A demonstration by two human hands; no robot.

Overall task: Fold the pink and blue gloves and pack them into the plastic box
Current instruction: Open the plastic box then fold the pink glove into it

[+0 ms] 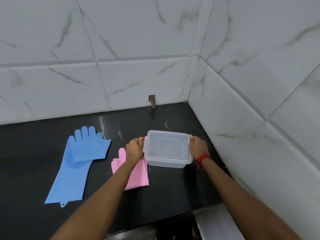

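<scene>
A clear plastic box (167,148) with its lid on sits on a black countertop (26,170), near a corner of white marble-look wall tiles (121,40). The left hand (134,149) grips the box's left end and the right hand (198,147) grips its right end, fingers curled around the side clips. Two blue gloves (76,163) lie overlapping at left, well apart from the box. The pink gloves (138,174) lie just beside the box, partly hidden under the left forearm; their number cannot be told. A red thread (203,157) circles the right wrist.
</scene>
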